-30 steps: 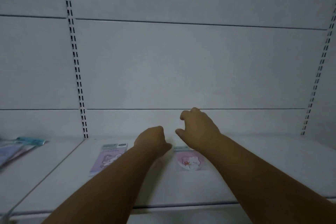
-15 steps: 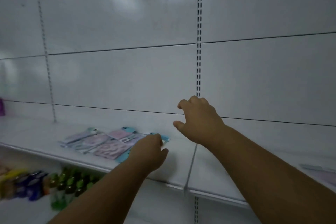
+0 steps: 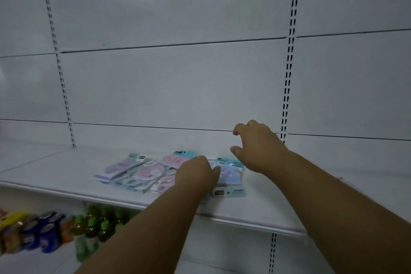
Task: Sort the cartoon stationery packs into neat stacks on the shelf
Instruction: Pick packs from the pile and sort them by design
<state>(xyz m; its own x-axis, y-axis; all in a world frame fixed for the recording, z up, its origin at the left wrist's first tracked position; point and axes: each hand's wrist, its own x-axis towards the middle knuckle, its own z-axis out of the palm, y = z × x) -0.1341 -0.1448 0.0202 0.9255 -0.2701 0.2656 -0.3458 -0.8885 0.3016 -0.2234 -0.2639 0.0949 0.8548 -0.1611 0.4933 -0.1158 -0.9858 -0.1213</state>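
Several cartoon stationery packs lie in a loose, overlapping pile on the white shelf; they are purple, pink and light blue. My left hand rests palm down on the right part of the pile, fingers curled over a blue pack; whether it grips the pack is unclear. My right hand hovers above and to the right of that pack, fingers spread and bent, holding nothing. My left forearm hides part of the pile.
A white back panel with slotted uprights rises behind the shelf. On a lower shelf at the left stand green bottles and colourful packets. The shelf's front edge runs under my arms.
The view has swung left from two lone packs to the mixed pile. My left hand has come down onto the pile; my right hand has followed above its right end.
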